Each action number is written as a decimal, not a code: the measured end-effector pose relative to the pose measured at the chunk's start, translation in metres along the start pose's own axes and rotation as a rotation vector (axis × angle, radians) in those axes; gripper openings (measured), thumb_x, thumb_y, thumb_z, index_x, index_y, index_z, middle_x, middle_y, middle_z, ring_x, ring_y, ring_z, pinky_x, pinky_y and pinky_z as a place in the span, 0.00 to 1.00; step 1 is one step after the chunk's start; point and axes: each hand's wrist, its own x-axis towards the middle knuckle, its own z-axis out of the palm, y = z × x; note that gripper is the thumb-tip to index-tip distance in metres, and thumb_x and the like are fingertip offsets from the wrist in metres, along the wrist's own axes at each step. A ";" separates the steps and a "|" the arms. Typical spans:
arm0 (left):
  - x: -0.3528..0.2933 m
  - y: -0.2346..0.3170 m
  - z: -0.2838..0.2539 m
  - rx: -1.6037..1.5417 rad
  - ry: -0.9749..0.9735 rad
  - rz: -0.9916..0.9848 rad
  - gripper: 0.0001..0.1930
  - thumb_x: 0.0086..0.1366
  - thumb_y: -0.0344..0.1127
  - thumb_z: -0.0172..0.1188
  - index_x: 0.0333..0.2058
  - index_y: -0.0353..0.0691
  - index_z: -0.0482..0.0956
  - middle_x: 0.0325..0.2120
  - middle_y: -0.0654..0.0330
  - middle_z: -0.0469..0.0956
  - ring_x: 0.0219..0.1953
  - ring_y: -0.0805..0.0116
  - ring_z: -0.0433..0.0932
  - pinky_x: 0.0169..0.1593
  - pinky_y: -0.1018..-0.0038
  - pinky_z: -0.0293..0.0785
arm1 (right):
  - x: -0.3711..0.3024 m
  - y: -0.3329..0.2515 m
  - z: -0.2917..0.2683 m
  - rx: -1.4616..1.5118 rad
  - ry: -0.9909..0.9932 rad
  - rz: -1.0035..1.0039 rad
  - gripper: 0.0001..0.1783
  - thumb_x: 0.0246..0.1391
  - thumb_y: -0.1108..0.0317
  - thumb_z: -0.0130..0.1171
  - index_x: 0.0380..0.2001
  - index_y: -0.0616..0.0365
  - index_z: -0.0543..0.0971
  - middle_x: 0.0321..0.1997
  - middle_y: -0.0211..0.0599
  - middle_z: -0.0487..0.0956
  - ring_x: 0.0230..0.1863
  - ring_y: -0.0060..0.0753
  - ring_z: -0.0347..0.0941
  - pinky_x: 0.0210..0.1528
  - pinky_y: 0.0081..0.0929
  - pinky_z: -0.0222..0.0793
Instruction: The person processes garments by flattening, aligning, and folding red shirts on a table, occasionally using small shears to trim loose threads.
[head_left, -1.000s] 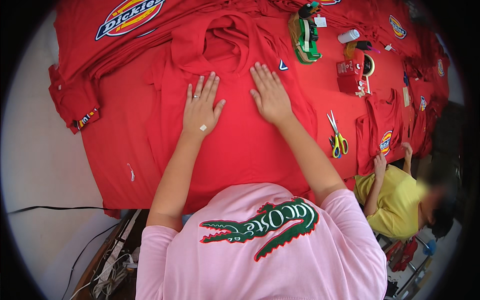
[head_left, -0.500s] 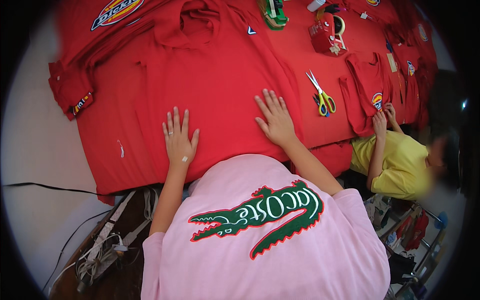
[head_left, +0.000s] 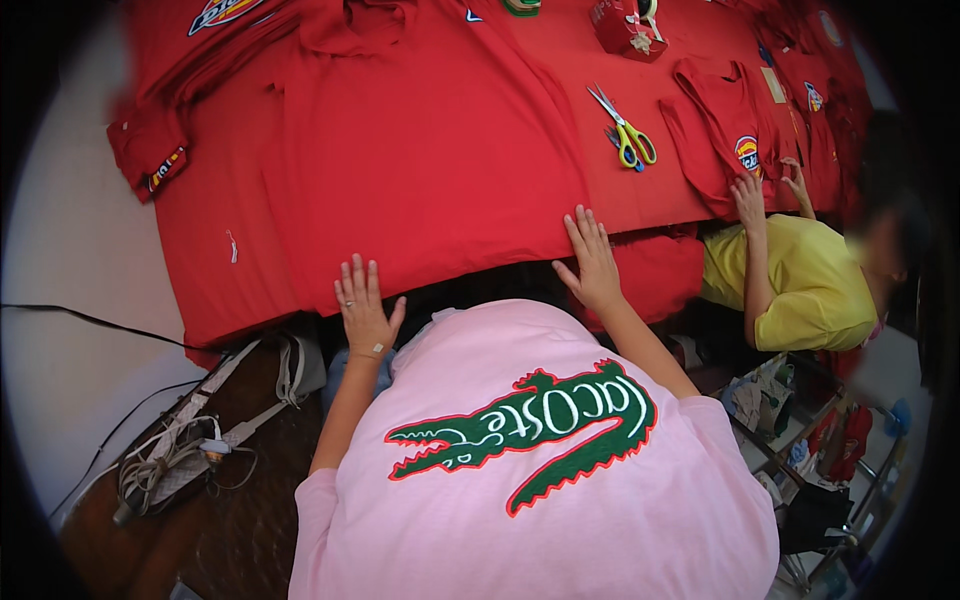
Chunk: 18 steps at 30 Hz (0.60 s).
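Observation:
A large red shirt [head_left: 430,150] lies spread over the red-covered table in front of me, its collar toward the far side. Along its near edge, my left hand [head_left: 366,312] is open with fingers stretched out, the fingertips at the cloth. A ring and a small pale patch show on that hand. Farther right, my right hand [head_left: 594,270] is likewise open and flat, its fingertips at the shirt's near right corner. Neither hand holds anything.
Yellow-handled scissors [head_left: 628,138] lie right of the shirt, beyond them a red tape dispenser [head_left: 630,30]. A co-worker in a yellow top [head_left: 800,275] handles another red shirt [head_left: 725,120]. More red garments [head_left: 150,150] lie at left; cables [head_left: 165,465] hang below.
Both my hands have drawn back toward me, from on top of the shirt to its near edge. The view has shifted nearer my body, and the co-worker's hands have lifted slightly from their shirt.

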 end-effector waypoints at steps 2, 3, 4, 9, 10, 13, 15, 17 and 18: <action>0.002 0.018 0.006 -0.028 -0.035 0.099 0.46 0.64 0.46 0.68 0.77 0.42 0.58 0.79 0.47 0.51 0.81 0.45 0.48 0.80 0.45 0.42 | -0.009 0.004 -0.004 0.012 0.015 -0.019 0.41 0.62 0.62 0.65 0.76 0.50 0.63 0.83 0.46 0.57 0.83 0.51 0.53 0.81 0.50 0.50; 0.008 0.027 0.006 -0.028 -0.032 0.150 0.45 0.63 0.42 0.68 0.76 0.44 0.59 0.78 0.48 0.54 0.80 0.46 0.51 0.80 0.46 0.45 | -0.012 0.005 -0.005 0.023 0.024 -0.029 0.40 0.60 0.65 0.67 0.74 0.50 0.67 0.82 0.47 0.60 0.82 0.51 0.56 0.80 0.50 0.53; 0.014 0.035 0.007 -0.029 -0.029 0.201 0.44 0.63 0.38 0.69 0.76 0.45 0.61 0.78 0.49 0.56 0.80 0.48 0.53 0.79 0.47 0.49 | -0.011 0.007 -0.006 0.020 0.047 -0.039 0.36 0.59 0.66 0.67 0.70 0.51 0.70 0.80 0.46 0.63 0.80 0.51 0.59 0.78 0.50 0.56; 0.044 0.066 0.005 -0.141 0.053 0.248 0.30 0.59 0.31 0.71 0.61 0.45 0.76 0.69 0.53 0.69 0.72 0.51 0.67 0.75 0.51 0.63 | 0.009 0.009 -0.017 0.145 0.160 -0.024 0.14 0.58 0.72 0.64 0.48 0.54 0.83 0.66 0.45 0.78 0.67 0.51 0.74 0.69 0.49 0.68; 0.047 0.071 0.003 -0.177 0.069 0.256 0.27 0.58 0.31 0.72 0.57 0.45 0.79 0.66 0.54 0.72 0.70 0.51 0.70 0.73 0.52 0.65 | 0.008 0.012 -0.019 0.191 0.152 -0.011 0.12 0.59 0.72 0.64 0.47 0.54 0.84 0.64 0.45 0.79 0.66 0.50 0.74 0.69 0.48 0.68; 0.051 0.076 -0.001 -0.237 0.113 0.267 0.20 0.56 0.30 0.73 0.48 0.43 0.80 0.60 0.56 0.77 0.65 0.51 0.75 0.69 0.53 0.70 | 0.006 0.013 -0.023 0.215 0.147 -0.006 0.09 0.61 0.70 0.63 0.44 0.54 0.85 0.61 0.44 0.81 0.63 0.50 0.76 0.66 0.47 0.70; 0.057 0.090 -0.010 -0.243 0.111 0.251 0.19 0.56 0.31 0.73 0.47 0.43 0.81 0.55 0.57 0.79 0.61 0.51 0.77 0.65 0.54 0.72 | 0.005 0.010 -0.024 0.170 0.173 0.000 0.09 0.61 0.69 0.64 0.44 0.53 0.85 0.60 0.44 0.82 0.63 0.50 0.76 0.66 0.46 0.70; 0.065 0.105 -0.014 -0.229 0.086 0.251 0.18 0.56 0.30 0.72 0.45 0.43 0.81 0.50 0.57 0.80 0.56 0.51 0.79 0.60 0.55 0.75 | 0.007 0.002 -0.023 0.109 0.178 -0.034 0.14 0.60 0.63 0.66 0.49 0.52 0.84 0.61 0.43 0.81 0.64 0.48 0.75 0.68 0.47 0.67; 0.071 0.109 -0.013 -0.212 0.057 0.259 0.16 0.56 0.30 0.72 0.44 0.43 0.81 0.48 0.57 0.80 0.52 0.52 0.80 0.56 0.55 0.76 | 0.013 -0.012 -0.027 0.095 0.173 -0.095 0.18 0.60 0.61 0.67 0.52 0.52 0.83 0.62 0.43 0.80 0.64 0.48 0.75 0.69 0.48 0.65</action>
